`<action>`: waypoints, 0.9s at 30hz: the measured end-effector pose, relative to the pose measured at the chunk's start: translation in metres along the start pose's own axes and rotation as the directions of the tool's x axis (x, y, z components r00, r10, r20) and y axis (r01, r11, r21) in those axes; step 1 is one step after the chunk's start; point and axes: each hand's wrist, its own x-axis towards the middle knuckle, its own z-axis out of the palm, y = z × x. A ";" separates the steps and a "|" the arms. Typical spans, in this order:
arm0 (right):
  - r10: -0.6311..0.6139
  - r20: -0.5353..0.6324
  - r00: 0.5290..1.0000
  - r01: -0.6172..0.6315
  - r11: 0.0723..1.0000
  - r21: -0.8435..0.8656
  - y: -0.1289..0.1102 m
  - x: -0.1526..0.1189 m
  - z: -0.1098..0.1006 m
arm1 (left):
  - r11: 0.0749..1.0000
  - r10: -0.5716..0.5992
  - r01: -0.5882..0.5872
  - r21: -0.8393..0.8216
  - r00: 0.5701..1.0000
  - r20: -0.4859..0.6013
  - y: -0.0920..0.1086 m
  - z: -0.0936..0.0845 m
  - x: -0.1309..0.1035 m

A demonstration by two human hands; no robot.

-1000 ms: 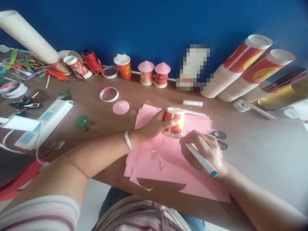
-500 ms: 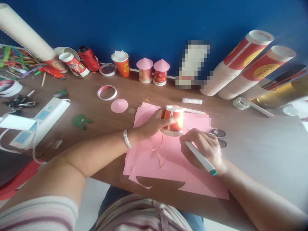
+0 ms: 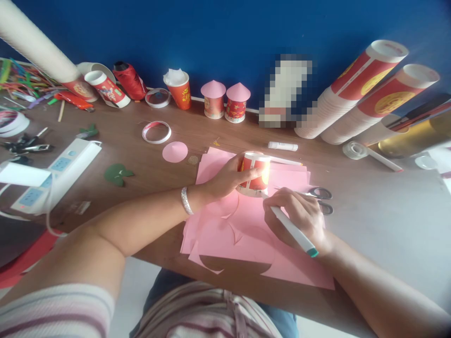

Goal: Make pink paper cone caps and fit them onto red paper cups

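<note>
Left hand (image 3: 225, 180) curled around a short red-and-white paper cup (image 3: 254, 184), gripping it from the side with the thumb across its front, and held it over a spread of pink paper sheets (image 3: 250, 246) near the middle of the desk (image 3: 197, 129). A silvery bracelet (image 3: 186, 201) circled that wrist. Opposite, the right hand (image 3: 296, 211) was closed on a white pen (image 3: 293, 230) with a green end, its other end meeting the pale band low on the cup, where a few dark marks showed. Just beyond that hand the dark handles of scissors (image 3: 321, 193) stuck out. Past the sheets lay a white tube (image 3: 283, 146), and to the left of them, from where I stood behind the person, a pink paper cone (image 3: 175, 151) sat near a roll of tape (image 3: 157, 132). Two small decorated cups, one paler (image 3: 213, 109) and one redder (image 3: 235, 111), stood side by side near the blue wall (image 3: 218, 37), each under a pink pointed roof.
</note>
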 end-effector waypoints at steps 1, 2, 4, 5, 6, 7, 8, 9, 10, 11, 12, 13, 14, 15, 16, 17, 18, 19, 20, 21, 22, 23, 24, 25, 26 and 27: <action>0.000 0.001 1.000 0.000 1.000 -0.001 0.000 0.000 0.000 | 1.000 0.000 0.000 -0.003 1.000 -0.003 0.000 0.000 0.000; -0.001 0.003 1.000 0.001 1.000 -0.001 0.000 0.001 0.000 | 1.000 0.001 -0.001 -0.008 1.000 -0.006 0.001 0.001 0.000; -0.004 0.003 1.000 0.004 1.000 0.002 -0.001 0.001 -0.001 | 1.000 0.000 0.000 -0.014 1.000 -0.015 0.002 0.001 -0.001; -0.005 0.008 1.000 0.005 1.000 0.006 -0.001 0.001 -0.001 | 1.000 -0.004 0.004 -0.014 1.000 -0.019 0.002 0.002 -0.001; -0.004 0.013 1.000 0.004 1.000 0.012 -0.001 0.001 -0.001 | 1.000 -0.009 0.009 -0.013 1.000 -0.021 0.002 0.002 -0.002; -0.001 0.020 1.000 0.001 1.000 0.018 -0.001 0.001 -0.001 | 1.000 -0.014 0.014 -0.010 1.000 -0.021 0.003 0.002 -0.002; 0.002 0.027 1.000 -0.003 1.000 0.021 -0.001 0.001 -0.001 | 1.000 -0.018 0.017 -0.006 1.000 -0.023 0.002 0.002 -0.002; 0.004 0.029 1.000 -0.004 1.000 0.021 -0.001 0.001 0.000 | 1.000 -0.021 0.021 -0.002 0.999 -0.027 0.002 0.002 -0.002; 0.003 0.026 1.000 -0.003 1.000 0.019 -0.001 0.001 0.000 | 1.000 -0.021 0.021 0.003 0.999 -0.032 0.002 0.002 -0.002; 0.001 0.022 1.000 -0.002 1.000 0.017 0.000 0.001 0.001 | 1.000 -0.019 0.019 0.010 0.999 -0.037 0.002 0.002 -0.002; -0.002 0.018 1.000 0.002 1.000 0.016 0.000 0.000 0.001 | 1.000 -0.017 0.018 0.020 0.999 -0.041 0.002 0.002 -0.002; -0.006 0.015 1.000 0.005 1.000 0.017 0.000 0.000 0.002 | 0.999 -0.018 0.020 0.029 0.999 -0.043 0.002 0.002 -0.002; -0.009 0.013 1.000 0.009 1.000 0.020 0.000 0.000 0.002 | 0.999 -0.020 0.022 0.039 0.999 -0.043 0.002 0.002 -0.002; -0.010 0.015 1.000 0.009 1.000 0.023 0.001 0.000 0.002 | 0.999 -0.022 0.023 0.048 0.999 -0.040 0.002 0.002 -0.002; -0.009 0.017 1.000 0.009 1.000 0.026 0.001 0.000 0.003 | 0.998 -0.019 0.021 0.054 0.999 -0.039 0.002 0.002 -0.002; -0.008 0.014 1.000 0.008 1.000 0.028 0.001 0.001 0.003 | 0.998 -0.014 0.016 0.054 0.999 -0.038 0.003 0.003 -0.002; -0.007 0.007 1.000 0.007 1.000 0.030 0.001 0.001 0.003 | 0.999 -0.007 0.009 0.050 0.999 -0.036 0.003 0.003 -0.002; -0.007 0.003 1.000 0.007 0.999 0.033 0.001 0.001 0.003 | 0.999 0.003 -0.001 0.043 0.999 -0.033 0.003 0.003 -0.002; -0.007 0.000 1.000 0.007 0.999 0.036 0.001 0.001 0.003 | 0.999 0.010 -0.009 0.035 1.000 -0.029 0.003 0.003 -0.002; -0.006 0.000 1.000 0.006 0.999 0.039 0.001 0.000 0.003 | 1.000 0.013 -0.012 0.025 1.000 -0.021 0.003 0.003 -0.002; -0.004 0.004 1.000 0.004 0.999 0.042 0.001 0.000 0.002 | 1.000 0.013 -0.012 0.017 1.000 -0.011 0.003 0.003 -0.002; -0.001 0.011 1.000 0.000 0.999 0.042 0.001 0.000 0.002 | 1.000 0.009 -0.009 0.012 1.000 -0.002 0.003 0.003 -0.002; 0.005 0.012 1.000 -0.005 0.999 0.041 0.000 0.000 0.002 | 1.000 0.002 -0.002 0.010 1.000 0.002 0.002 0.002 -0.002; 0.009 0.002 1.000 -0.009 0.999 0.040 0.000 0.000 0.001 | 1.000 -0.006 0.006 0.012 1.000 0.001 0.002 0.002 -0.002; 0.015 -0.016 1.000 -0.014 0.999 0.039 -0.001 0.000 0.000 | 1.000 -0.012 0.012 0.015 1.000 -0.004 0.002 0.001 -0.002; 0.020 -0.036 0.999 -0.018 0.999 0.040 -0.002 0.000 0.000 | 1.000 -0.014 0.014 0.019 1.000 -0.009 0.002 0.001 -0.002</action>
